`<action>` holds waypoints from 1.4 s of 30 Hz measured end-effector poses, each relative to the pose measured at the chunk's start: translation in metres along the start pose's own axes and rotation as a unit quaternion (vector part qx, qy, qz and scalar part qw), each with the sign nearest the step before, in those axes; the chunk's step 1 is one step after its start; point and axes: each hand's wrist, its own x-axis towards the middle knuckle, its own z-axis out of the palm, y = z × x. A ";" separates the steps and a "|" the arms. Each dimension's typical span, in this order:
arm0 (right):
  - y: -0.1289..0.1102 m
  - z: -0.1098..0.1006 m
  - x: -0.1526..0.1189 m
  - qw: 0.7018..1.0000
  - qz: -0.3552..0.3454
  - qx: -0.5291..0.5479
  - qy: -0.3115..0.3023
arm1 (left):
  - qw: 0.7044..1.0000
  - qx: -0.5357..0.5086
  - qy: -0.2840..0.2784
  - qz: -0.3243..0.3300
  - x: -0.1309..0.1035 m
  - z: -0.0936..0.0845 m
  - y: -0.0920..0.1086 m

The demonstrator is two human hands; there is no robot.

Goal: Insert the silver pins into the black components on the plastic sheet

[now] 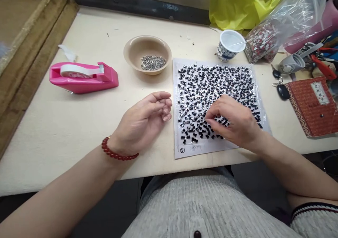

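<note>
My left hand point(144, 123), with a red bead bracelet point(116, 156) at the wrist, is above the table left of the white sheet, palm turned inward and fingers loosely curled. Nothing shows in it. Many small black pieces point(194, 90) cover the sheet point(185, 153). Over the right part of them is my right hand point(229, 120), thumb and index fingertips pinched together; whatever is between them is too small to make out. A beige bowl point(132, 56) behind the sheet holds a heap of small silvery metal pieces point(153, 62).
A pink tape dispenser point(89, 84) stands at the left. Behind the sheet's right side are a patterned white cup point(224, 53), a clear bag of red and white pieces point(264, 42) and a yellow bag point(237, 5). Keys with a black fob point(283, 92) and a red pouch point(311, 111) lie right.
</note>
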 end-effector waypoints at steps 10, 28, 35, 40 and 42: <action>0.011 0.017 -0.014 0.998 -0.011 -0.014 -0.055 | 0.995 0.033 0.085 -0.028 0.008 0.025 0.016; 0.008 0.020 -0.012 0.993 -0.045 -0.095 -0.055 | 1.000 0.007 0.012 -0.021 0.025 0.020 0.005; 0.007 0.022 -0.013 0.994 -0.041 -0.092 -0.045 | 1.000 0.014 0.003 -0.010 0.024 0.018 0.003; 0.005 0.018 -0.015 0.998 -0.034 -0.050 -0.024 | 0.995 0.100 -0.020 0.019 0.023 0.011 0.003; 0.005 0.010 -0.016 1.000 -0.019 -0.015 -0.004 | 0.976 0.211 -0.003 0.056 0.022 0.008 0.005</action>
